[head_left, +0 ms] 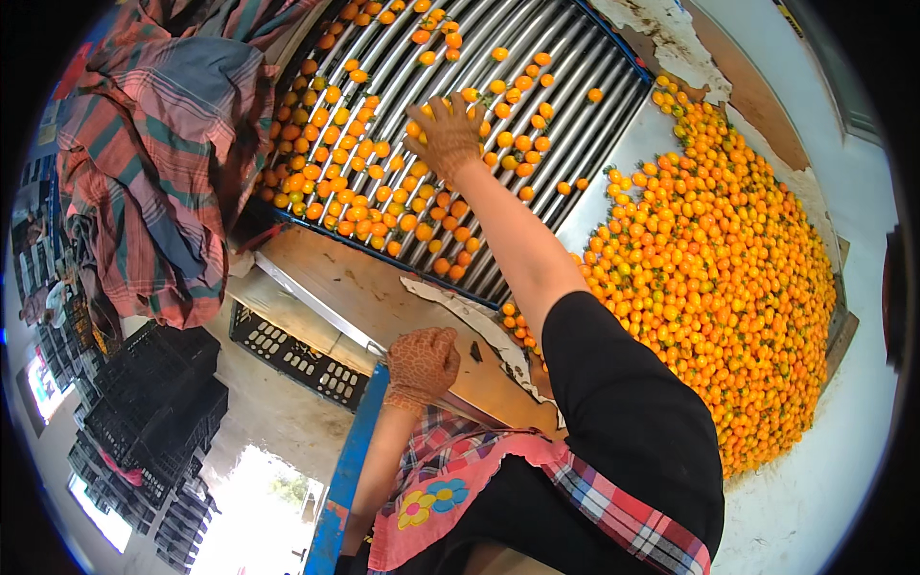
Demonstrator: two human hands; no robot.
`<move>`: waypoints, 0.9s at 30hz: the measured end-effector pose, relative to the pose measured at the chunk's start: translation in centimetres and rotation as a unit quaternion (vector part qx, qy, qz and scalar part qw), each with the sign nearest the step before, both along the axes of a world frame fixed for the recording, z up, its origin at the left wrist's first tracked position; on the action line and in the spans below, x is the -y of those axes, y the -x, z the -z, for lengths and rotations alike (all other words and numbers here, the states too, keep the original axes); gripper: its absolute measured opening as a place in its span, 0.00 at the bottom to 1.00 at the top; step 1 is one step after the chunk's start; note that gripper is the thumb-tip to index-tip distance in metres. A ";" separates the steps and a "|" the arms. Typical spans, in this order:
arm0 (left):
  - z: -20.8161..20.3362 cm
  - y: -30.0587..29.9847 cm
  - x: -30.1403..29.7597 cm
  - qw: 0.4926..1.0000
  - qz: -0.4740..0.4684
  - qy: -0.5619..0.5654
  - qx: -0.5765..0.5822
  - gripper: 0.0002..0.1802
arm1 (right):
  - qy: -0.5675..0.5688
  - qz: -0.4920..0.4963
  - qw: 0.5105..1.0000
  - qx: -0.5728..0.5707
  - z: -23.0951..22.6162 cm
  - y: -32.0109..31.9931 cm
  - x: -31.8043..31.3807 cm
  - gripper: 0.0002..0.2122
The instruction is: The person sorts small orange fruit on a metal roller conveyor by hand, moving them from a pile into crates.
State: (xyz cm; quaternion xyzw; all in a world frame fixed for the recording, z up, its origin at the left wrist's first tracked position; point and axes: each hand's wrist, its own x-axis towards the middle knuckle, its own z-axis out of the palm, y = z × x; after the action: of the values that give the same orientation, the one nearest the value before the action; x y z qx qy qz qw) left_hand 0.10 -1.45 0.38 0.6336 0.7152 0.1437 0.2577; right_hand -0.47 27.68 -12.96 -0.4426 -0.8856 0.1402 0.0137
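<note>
Small orange and yellow cherry tomatoes (pixel 369 227) lie scattered on a bed of metal rollers (pixel 575 57), thickest along its left side. Over the rollers, my right hand (pixel 448 134) is stretched out in a thin brown patterned glove. Its fingers are spread, with tomatoes close by their tips; whether they touch any is hard to tell. My left hand (pixel 422 369), gloved alike, is curled into a fist beside the wooden edge below the rollers, close to a blue metal bar (pixel 356 460). Nothing shows in that fist.
A large heap of cherry tomatoes (pixel 709 278) rises to the right of the rollers, next to a smooth metal plate (pixel 613 172). Checked cloth (pixel 163 163) hangs at the upper left. Stacked black crates (pixel 153 412) stand at the lower left. A black crate (pixel 297 355) lies under the wooden edge.
</note>
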 end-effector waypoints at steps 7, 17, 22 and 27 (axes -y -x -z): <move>-0.3 0.1 -0.1 0.999 0.005 0.039 -0.022 0.11 | 0.282 -0.014 0.929 0.238 -4.6 -4.7 6.2 0.39; -0.6 -0.4 -0.1 0.999 -0.018 0.032 0.002 0.15 | 0.038 -0.242 0.966 0.081 -5.3 20.9 8.5 0.18; -1.2 0.2 -0.4 0.994 0.020 0.099 -0.031 0.12 | 0.064 -0.231 0.971 0.006 -4.3 15.1 9.9 0.19; -0.4 0.1 0.1 0.998 0.010 0.057 -0.017 0.10 | 0.029 -0.185 0.976 -0.109 -1.2 4.1 12.9 0.25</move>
State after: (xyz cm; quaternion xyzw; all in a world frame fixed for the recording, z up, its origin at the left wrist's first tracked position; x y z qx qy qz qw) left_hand 0.02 -1.59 0.82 0.6269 0.7204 0.0892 0.2829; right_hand -4.55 14.74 -11.71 -0.2538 -0.9408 0.2132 0.0713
